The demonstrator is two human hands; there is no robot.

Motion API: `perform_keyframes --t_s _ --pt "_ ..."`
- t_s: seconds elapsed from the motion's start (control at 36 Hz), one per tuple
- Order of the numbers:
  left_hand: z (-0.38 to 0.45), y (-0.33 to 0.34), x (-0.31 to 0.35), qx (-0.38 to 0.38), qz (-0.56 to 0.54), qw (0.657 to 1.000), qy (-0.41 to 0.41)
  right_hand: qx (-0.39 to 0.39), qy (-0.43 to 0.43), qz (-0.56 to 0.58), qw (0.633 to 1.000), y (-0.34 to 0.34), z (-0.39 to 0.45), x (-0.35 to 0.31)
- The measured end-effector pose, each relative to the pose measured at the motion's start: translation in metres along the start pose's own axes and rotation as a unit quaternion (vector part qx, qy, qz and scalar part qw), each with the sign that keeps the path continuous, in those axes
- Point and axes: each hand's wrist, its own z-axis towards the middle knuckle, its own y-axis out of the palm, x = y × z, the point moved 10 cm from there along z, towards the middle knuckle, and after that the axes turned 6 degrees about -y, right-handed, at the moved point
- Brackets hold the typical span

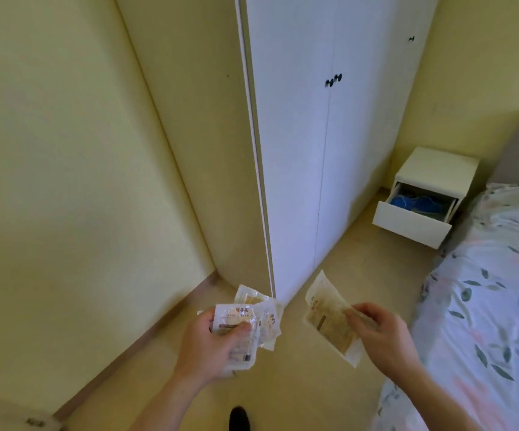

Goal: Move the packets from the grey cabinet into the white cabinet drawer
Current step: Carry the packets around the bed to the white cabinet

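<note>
Head view: we see the left hand [208, 343] at 6 o'clock, its grip clamped on a fanned stack of clear plastic packets with pale yellow contents [252, 318]. The right hand [382, 334] at 5 o'clock pinches one more clear packet [329, 321], tilted, apart from the stack. The small white bedside cabinet [435, 172] stands at 2 o'clock between the tall white wardrobe [298, 135] and the floral-sheeted bed [485, 290]; its white drawer [410, 225] is pulled open, showing blue items [407, 203] inside.
</note>
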Motion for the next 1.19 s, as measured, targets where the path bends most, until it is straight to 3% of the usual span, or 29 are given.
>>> perform_keyframes --t_s 0.39,0.69,0.86,1.19 --pt "0.219 0.113 0.134 -0.189 0.051 0.976 0.097 0.182 0.107 -0.016 0.977 -0.052 0.114 0.010" --pt "0.286 0.262 0.217 -0.306 0.087 0.936 0.149 0.308 0.166 -0.006 0.937 -0.137 0.152 0.052" --pt "0.336 0.335 0.251 -0.313 0.094 0.935 0.138 0.313 0.205 -0.004 0.927 -0.181 0.215 0.095" --pt "0.431 0.453 0.335 -0.282 0.082 0.949 0.112 0.250 0.199 0.015 0.947 -0.278 0.391 0.152"
